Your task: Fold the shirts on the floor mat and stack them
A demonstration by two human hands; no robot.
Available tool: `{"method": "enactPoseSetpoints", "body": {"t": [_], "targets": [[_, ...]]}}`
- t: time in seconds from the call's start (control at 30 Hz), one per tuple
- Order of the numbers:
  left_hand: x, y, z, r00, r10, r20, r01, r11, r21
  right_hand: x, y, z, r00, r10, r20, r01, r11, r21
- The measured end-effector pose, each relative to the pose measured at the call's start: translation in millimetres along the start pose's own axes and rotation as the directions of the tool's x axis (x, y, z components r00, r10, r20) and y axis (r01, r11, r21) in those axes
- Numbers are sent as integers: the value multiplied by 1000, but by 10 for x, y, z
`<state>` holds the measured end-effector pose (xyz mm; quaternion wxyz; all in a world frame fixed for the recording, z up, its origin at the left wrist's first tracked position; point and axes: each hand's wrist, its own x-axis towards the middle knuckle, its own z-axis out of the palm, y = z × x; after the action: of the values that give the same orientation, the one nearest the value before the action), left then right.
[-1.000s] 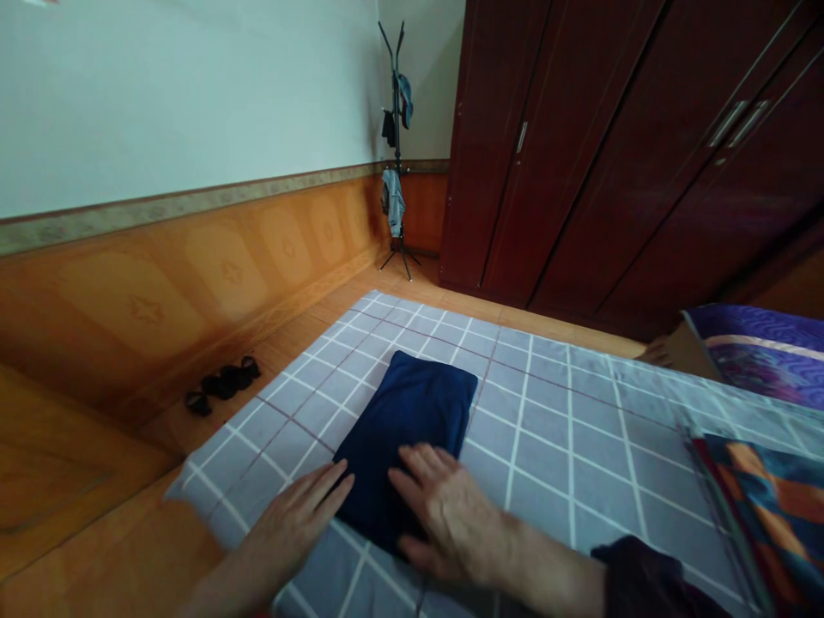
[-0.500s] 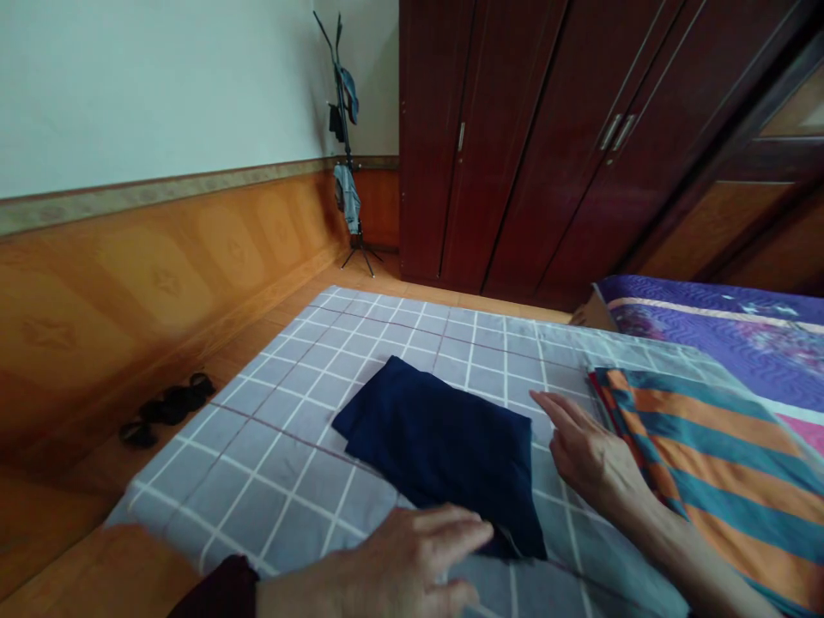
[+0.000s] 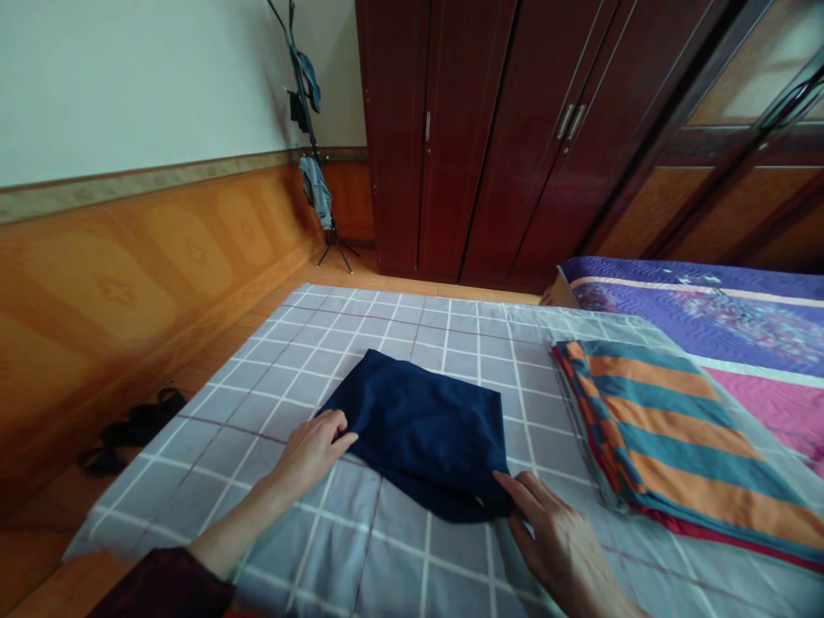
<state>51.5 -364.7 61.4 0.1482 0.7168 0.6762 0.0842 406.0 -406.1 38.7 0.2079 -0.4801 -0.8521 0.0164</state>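
A folded navy blue cloth garment (image 3: 425, 425) lies on the grey checked bedsheet (image 3: 270, 489). Its near edge bows up a little between my two hands. At its left corner, my left hand (image 3: 318, 442) pinches the fabric between thumb and fingers. My right hand (image 3: 554, 528) grips the near right corner, thumb below and fingers on top. Which kind of garment it is, the folds do not show.
To the right lies a folded stack with an orange and teal striped cloth (image 3: 682, 429) on top. Beyond it is a purple floral bedcover (image 3: 721, 300). Dark sandals (image 3: 132, 429) are on the floor at left. A coat rack (image 3: 312, 129) stands beside the dark red wardrobe (image 3: 463, 146).
My left hand has moved from the near edge to the left corner and grasped it. My right hand has come down to the near right corner and closed on it. The view has shifted right.
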Motion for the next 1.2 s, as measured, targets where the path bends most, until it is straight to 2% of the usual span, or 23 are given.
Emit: {"method": "enactPoseSetpoints", "body": {"t": [0.1, 0.2, 0.27, 0.3, 0.37, 0.47, 0.53, 0.57, 0.67, 0.73, 0.83, 0.9, 0.97, 1.03, 1.1, 1.2], "targets": [[101, 17, -65, 1000, -28, 0, 27, 978, -205, 81, 26, -131, 1000, 5, 0, -5, 1000, -13], [225, -33, -300, 997, -37, 65, 66, 846, -530, 162, -79, -283, 1000, -18, -21, 17, 999, -48], [299, -122, -437, 996, -21, 87, 73, 760, -645, 196, -207, -306, 997, -72, -31, 70, 995, -72], [328, -186, -467, 996, -14, 89, 69, 752, -656, 199, -273, -283, 995, -100, -27, 98, 992, -85], [362, -347, -434, 995, 1, 103, 61, 797, -601, 171, -377, -186, 991, -136, 1, 136, 984, -112], [343, -576, -278, 989, 7, 151, 58, 906, -420, 71, -414, -62, 990, -138, 30, 141, 982, -126], [294, -620, -245, 990, -8, 142, 49, 956, -290, 21, -376, -82, 990, -138, 23, 139, 986, -95], [268, -586, -268, 995, -10, 104, 32, 975, -220, 20, -355, -122, 991, -136, 13, 137, 988, -74], [233, -241, -407, 991, 100, -85, -103, 994, -29, 158, -343, -256, 995, -98, -31, 97, 995, -34], [285, 128, -433, 945, 275, -175, -272, 962, 38, 366, -392, -264, 996, -71, -62, 69, 997, -37], [507, 632, -232, 845, 500, -191, -485, 866, 121, 735, -475, -91, 995, -62, -76, 58, 997, -54], [721, 789, 9, 826, 550, -126, -529, 832, 167, 913, -475, 105, 999, -45, -28, 43, 997, -62], [947, 760, 235, 861, 506, -52, -490, 852, 183, 974, -416, 300, 999, -10, 43, 13, 997, -73], [1154, 589, 369, 915, 402, -18, -392, 901, 183, 922, -331, 451, 996, 40, 83, -33, 996, -89], [1318, 360, 387, 960, 280, -20, -272, 944, 185, 811, -262, 537, 994, 83, 75, -75, 991, -108], [1431, 85, 258, 992, 103, -72, -87, 976, 201, 673, -208, 553, 995, 100, 12, -97, 987, -130]]}}
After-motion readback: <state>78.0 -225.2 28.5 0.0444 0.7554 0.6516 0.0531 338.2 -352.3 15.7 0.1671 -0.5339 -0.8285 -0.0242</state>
